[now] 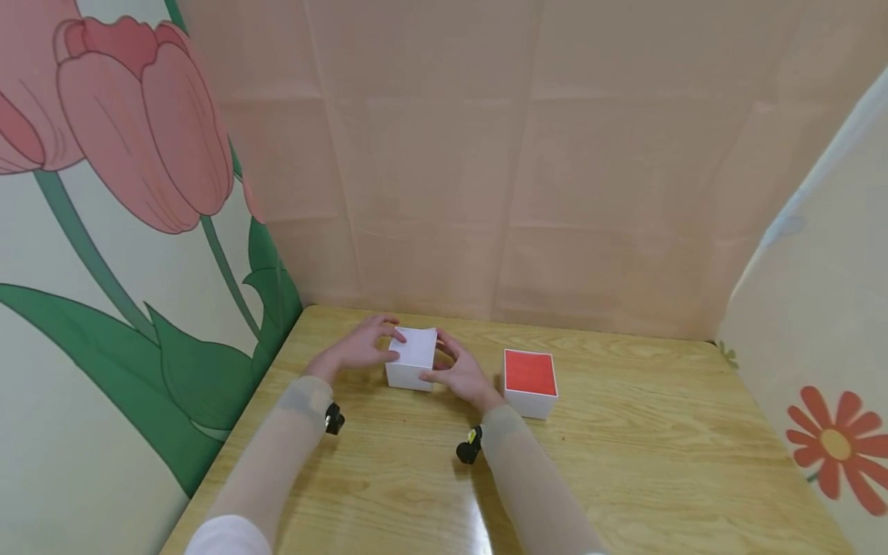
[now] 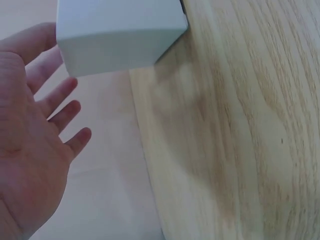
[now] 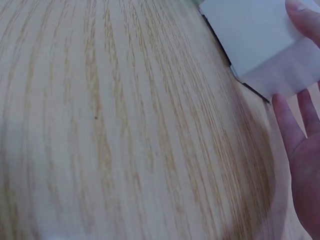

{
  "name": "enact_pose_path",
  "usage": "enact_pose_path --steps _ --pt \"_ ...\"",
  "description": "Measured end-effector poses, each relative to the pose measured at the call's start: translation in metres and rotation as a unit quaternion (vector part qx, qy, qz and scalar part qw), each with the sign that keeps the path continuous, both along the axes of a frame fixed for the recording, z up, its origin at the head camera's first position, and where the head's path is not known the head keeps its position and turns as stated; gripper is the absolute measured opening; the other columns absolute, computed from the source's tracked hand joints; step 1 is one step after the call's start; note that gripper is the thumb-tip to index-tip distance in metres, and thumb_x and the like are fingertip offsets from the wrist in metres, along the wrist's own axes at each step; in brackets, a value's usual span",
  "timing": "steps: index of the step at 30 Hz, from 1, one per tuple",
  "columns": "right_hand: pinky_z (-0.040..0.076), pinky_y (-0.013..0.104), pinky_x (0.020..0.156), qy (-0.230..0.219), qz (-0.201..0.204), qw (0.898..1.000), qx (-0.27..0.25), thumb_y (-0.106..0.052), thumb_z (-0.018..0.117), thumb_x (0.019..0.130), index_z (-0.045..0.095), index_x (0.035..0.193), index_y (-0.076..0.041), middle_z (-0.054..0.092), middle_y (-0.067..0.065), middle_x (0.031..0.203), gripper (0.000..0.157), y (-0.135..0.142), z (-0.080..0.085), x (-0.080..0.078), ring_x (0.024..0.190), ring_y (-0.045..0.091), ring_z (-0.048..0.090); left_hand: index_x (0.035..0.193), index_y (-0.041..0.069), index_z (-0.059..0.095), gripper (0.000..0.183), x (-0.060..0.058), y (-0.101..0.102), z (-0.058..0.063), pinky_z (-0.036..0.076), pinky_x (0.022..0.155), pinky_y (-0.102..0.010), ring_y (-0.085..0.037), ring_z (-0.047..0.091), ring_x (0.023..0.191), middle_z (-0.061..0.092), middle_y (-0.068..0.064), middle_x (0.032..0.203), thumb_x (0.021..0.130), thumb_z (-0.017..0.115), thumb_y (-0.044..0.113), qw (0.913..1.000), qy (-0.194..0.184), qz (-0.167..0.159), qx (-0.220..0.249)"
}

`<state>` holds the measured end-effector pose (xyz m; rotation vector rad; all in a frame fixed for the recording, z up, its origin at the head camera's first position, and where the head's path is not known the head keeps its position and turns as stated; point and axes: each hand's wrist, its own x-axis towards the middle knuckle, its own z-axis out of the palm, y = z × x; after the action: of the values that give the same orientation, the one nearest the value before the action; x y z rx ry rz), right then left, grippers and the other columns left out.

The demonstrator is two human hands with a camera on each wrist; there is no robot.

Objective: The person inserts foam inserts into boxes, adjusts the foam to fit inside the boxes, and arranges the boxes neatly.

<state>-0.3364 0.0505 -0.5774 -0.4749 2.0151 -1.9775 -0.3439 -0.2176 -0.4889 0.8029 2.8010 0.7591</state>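
A white box [image 1: 411, 376] with a plain white top stands on the wooden table between my two hands. From its left side my left hand [image 1: 361, 344] reaches over, thumb and a fingertip touching the top near the left edge; in the left wrist view, its other fingers [image 2: 65, 117] spread apart beside the box [image 2: 115, 50]. My right hand [image 1: 466, 375] grips the right side of the box, with the thumb across the front face and fingers farther back. The right wrist view shows that thumb [image 3: 306, 20] on the box [image 3: 250, 40].
To the right of my right hand stands a second white box [image 1: 530, 405] with a red top [image 1: 530, 373]. The wooden table [image 1: 666, 447] meets a beige cloth backdrop [image 1: 513, 169] behind, with flower-printed panels on both sides. A small black device [image 1: 334, 418] sits at each wrist.
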Motion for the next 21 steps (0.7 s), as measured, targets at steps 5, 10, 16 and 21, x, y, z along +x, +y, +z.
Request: enact_pose_path --steps 5,10,16,21 --pt "0.056 0.042 0.106 -0.004 0.000 1.000 -0.001 -0.015 0.093 0.085 0.028 0.171 -0.025 0.039 0.010 0.169 0.109 0.000 -0.001 0.000 0.141 0.039 0.055 0.132 0.020 0.074 0.035 -0.001 0.012 0.004 0.029 0.124 -0.067 -0.041 0.034 0.153 0.041 -0.014 0.165 0.101 0.076 0.036 0.9993 0.037 0.007 -0.004" --pt "0.056 0.042 0.106 0.004 0.001 1.000 0.001 -0.016 0.093 0.085 0.030 0.170 -0.027 0.040 0.008 0.168 0.106 0.001 -0.002 -0.001 0.141 0.039 0.055 0.136 0.014 0.073 0.043 -0.002 0.030 0.011 0.029 0.123 -0.065 -0.041 0.036 0.152 0.043 -0.015 0.164 0.099 0.078 0.035 0.9972 0.075 -0.003 0.001" --pt "0.056 0.041 0.106 0.017 0.003 1.000 0.011 -0.014 0.091 0.088 0.032 0.170 -0.029 0.039 0.006 0.168 0.103 0.001 -0.003 0.000 0.140 0.040 0.055 0.132 0.019 0.076 0.040 -0.006 0.047 0.010 0.029 0.124 -0.062 -0.037 0.037 0.151 0.044 -0.013 0.164 0.097 0.079 0.038 0.9958 0.090 -0.003 -0.017" --pt "0.057 0.041 0.105 0.025 0.003 1.000 0.010 -0.013 0.091 0.089 0.031 0.170 -0.028 0.038 0.009 0.169 0.102 0.002 -0.003 0.000 0.140 0.043 0.055 0.128 0.020 0.079 0.038 -0.008 0.054 0.007 0.032 0.123 -0.060 -0.036 0.039 0.150 0.046 -0.013 0.162 0.095 0.082 0.039 0.9947 0.099 -0.001 -0.028"
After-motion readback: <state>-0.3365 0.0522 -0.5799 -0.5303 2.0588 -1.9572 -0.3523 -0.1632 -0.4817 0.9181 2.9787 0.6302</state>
